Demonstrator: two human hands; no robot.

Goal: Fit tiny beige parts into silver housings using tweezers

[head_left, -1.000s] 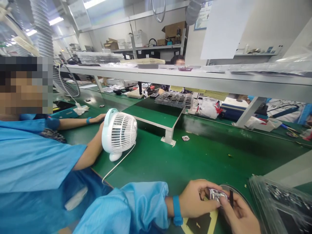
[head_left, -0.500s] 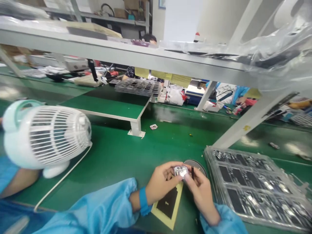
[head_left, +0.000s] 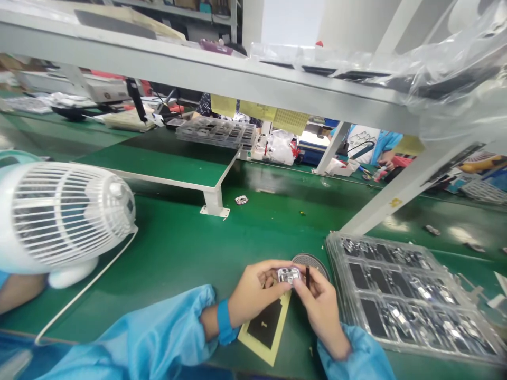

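A small silvery device with a clear, pinkish rim (head_left: 289, 275) is held between my two hands, above the green bench. My left hand (head_left: 255, 293) pinches its left side, with the thumb on its lower edge. My right hand (head_left: 320, 303) grips its right side and also has a thin dark strip (head_left: 308, 276) upright between its fingers. Under my hands lies a yellow-edged sheet with a dark centre (head_left: 263, 330), a tiny pale piece on it. Behind my right hand a round grey mesh disc (head_left: 311, 259) shows in part.
At the right stands a clear compartment tray (head_left: 412, 295) full of small parts. A white fan (head_left: 71, 216) with a cord is at the left, beside another person's arm (head_left: 24, 290). A raised green shelf (head_left: 170, 163) and a slanted post (head_left: 372, 214) stand ahead.
The camera view has shifted, so the fan and bench items sit further left. My hands still hold the device in much the same way.
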